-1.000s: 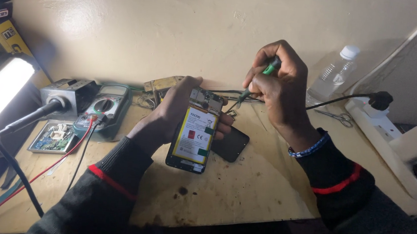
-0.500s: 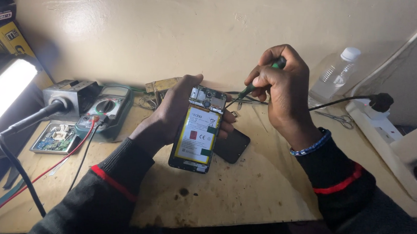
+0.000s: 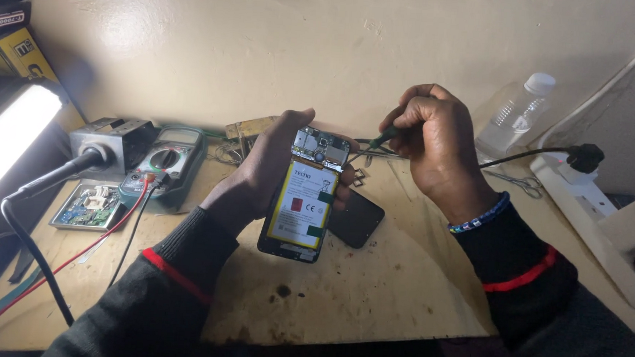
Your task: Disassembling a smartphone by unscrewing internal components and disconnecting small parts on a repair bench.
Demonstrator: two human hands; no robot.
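My left hand (image 3: 263, 169) holds an opened phone (image 3: 303, 197) upright above the wooden board, its back cover off so the yellow-edged battery and the circuit board at the top show. My right hand (image 3: 437, 145) grips a thin green-handled screwdriver (image 3: 378, 140), its tip pointing at the phone's top right corner by the circuit board. A black flat phone part (image 3: 358, 218) lies on the board just behind the phone.
A multimeter (image 3: 165, 163) with red and black leads sits at left beside a grey metal box (image 3: 114, 140) and a small tray of parts (image 3: 88, 206). A lit lamp (image 3: 0, 148) stands far left. A plastic bottle (image 3: 514, 113) and a white power strip (image 3: 595, 210) are at right.
Both hands and the phone have stayed nearly in place; the phone has tilted slightly more upright and the screwdriver tip has come down toward the phone's top corner.
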